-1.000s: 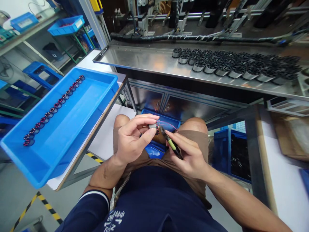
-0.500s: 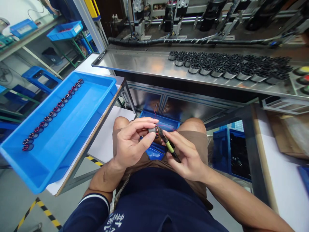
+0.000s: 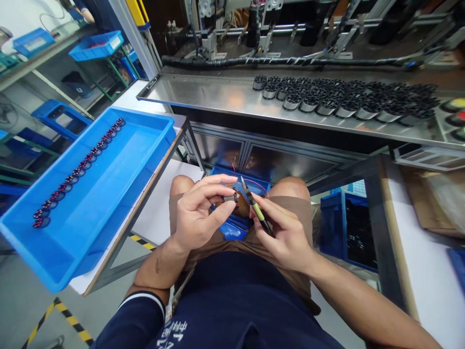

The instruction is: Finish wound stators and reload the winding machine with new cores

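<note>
Small part [image 3: 229, 198] is held in the left hand [image 3: 203, 208], above the lap and between the knees. Left grip is clamped on the part, pinched between thumb and fingertips; its red-and-black end is turned toward the right hand [image 3: 285, 228]. Pliers [image 3: 257, 209] with green-and-black handles are held in the right hand; right grip is closed around the handles. Tip of the pliers is pointed up and away from the body, just beside the part; whether the jaws are parted cannot be told. A thin red wire [image 3: 259, 184] is seen curving to the right of the tip; where it is joined cannot be told.

On the left, a blue tray [image 3: 123, 167] is set on a bench [image 3: 78, 285]. A slanting row of coils [image 3: 78, 172], red and black, is laid in the tray along its far-left side. Ahead, black-and-silver rings [image 3: 328, 106] are stacked close together on the right half of a metal ledge [image 3: 203, 88]. Coloured buttons [image 3: 456, 104] are mounted at the ledge's right end. Below the ledge, cabinet doors [image 3: 274, 162] are seen. On the right, a blue bin [image 3: 332, 225] is placed low, with dark contents inside.
</note>
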`<control>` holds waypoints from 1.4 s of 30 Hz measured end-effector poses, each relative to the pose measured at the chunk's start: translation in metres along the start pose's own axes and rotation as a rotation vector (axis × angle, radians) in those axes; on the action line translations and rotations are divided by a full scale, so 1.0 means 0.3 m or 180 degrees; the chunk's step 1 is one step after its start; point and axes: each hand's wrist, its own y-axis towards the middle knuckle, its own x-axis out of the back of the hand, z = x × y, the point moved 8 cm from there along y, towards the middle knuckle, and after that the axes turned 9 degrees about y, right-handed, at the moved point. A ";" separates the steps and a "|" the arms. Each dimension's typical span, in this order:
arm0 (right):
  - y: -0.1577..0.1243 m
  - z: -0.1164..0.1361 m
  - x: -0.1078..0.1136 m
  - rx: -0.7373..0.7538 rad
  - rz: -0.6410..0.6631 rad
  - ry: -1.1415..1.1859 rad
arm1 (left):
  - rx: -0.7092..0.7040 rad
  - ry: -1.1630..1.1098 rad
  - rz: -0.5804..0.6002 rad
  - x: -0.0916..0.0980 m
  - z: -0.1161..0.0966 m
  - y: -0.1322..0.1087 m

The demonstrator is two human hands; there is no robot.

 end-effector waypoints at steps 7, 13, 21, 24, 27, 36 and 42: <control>-0.015 -0.058 0.030 -0.0658 0.0111 0.0072 | -0.0710 0.0977 -0.0132 0.036 -0.007 -0.007; -0.029 -0.033 0.061 -0.0790 0.0075 0.0233 | -0.1209 0.1599 -0.0267 0.033 -0.060 -0.016; -0.070 0.042 0.027 -0.1252 0.0544 0.1691 | -0.1391 0.1808 -0.0135 0.014 -0.074 -0.016; -0.083 0.062 0.013 -0.1352 0.0763 0.1934 | -0.1444 0.1643 -0.0261 0.021 -0.071 -0.022; -0.085 0.060 0.003 -0.1441 0.0827 0.1924 | -0.1370 0.1305 -0.0298 0.029 -0.059 -0.029; -0.062 0.057 -0.017 -0.1469 0.0805 0.1922 | -0.1157 0.1014 -0.0186 0.034 -0.046 -0.039; -0.057 0.052 -0.022 -0.1520 0.0774 0.1935 | -0.1084 0.0860 -0.0207 0.033 -0.041 -0.038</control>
